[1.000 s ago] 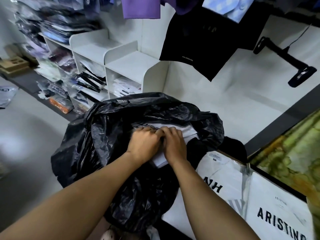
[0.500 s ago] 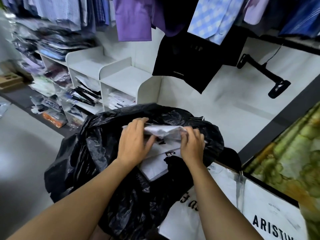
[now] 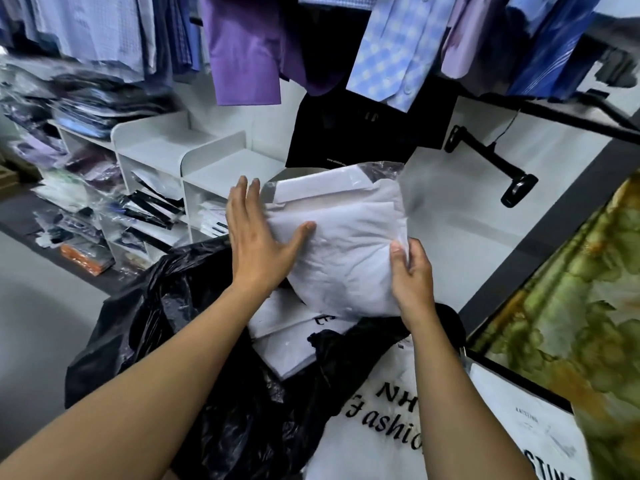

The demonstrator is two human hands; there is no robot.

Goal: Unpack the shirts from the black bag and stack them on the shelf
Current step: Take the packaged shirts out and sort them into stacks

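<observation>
A folded white shirt in a clear plastic sleeve [image 3: 349, 233] is held up above the black bag [image 3: 194, 341]. My left hand [image 3: 258, 244] lies flat on the packet's left side, fingers straight and thumb spread across its front. My right hand [image 3: 410, 271] grips the packet's lower right edge with curled fingers. More white packed shirts [image 3: 287, 334] lie stacked in the bag's open mouth just below. The white shelf unit [image 3: 221, 168] stands behind the bag, with a bare top surface on its nearest section.
Hanging shirts [image 3: 249, 43] and a black garment [image 3: 363, 133] dangle above the shelf. Packed shirts [image 3: 86, 109] fill the cubbies and floor at left. White printed carrier bags [image 3: 391, 420] lie at bottom right. A black wall bracket [image 3: 512, 188] juts out at right.
Both hands went from reaching inside the bag to lifting one white packed shirt up and out of it. The view has tilted upward toward the shelf and hanging shirts.
</observation>
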